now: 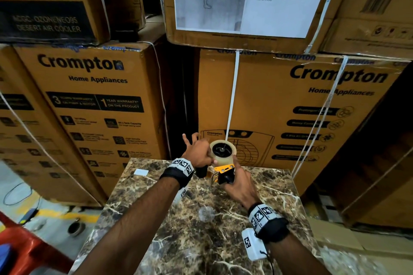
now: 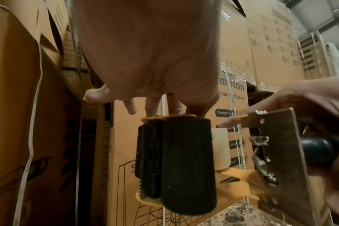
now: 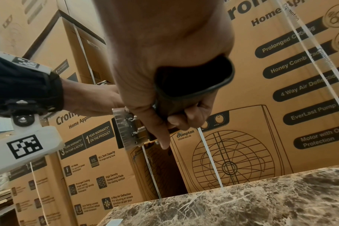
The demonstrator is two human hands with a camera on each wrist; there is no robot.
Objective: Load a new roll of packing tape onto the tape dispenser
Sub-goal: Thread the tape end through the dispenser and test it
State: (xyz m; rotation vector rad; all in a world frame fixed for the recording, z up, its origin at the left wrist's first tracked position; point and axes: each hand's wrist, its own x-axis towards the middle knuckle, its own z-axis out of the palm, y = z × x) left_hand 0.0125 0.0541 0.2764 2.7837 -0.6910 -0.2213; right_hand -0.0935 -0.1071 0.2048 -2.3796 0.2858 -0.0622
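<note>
Above the marble table (image 1: 178, 241), before stacked cartons (image 1: 100, 96), right hand (image 1: 242, 185) grips the dispenser (image 1: 224, 168); left hand (image 1: 197, 152) touches it, fingers (image 2: 130, 107) straight.

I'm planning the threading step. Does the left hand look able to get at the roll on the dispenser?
Probably yes: the left hand is right beside the tape roll with nothing between them, and the right hand grips the dispenser by its handle, clear of the roll.

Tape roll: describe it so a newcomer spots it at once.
Over the far end of the marble table, the right hand grips a yellow tape dispenser. The tape roll sits on its black hub: a pale, translucent ring, unlike the yellow frame.
</note>
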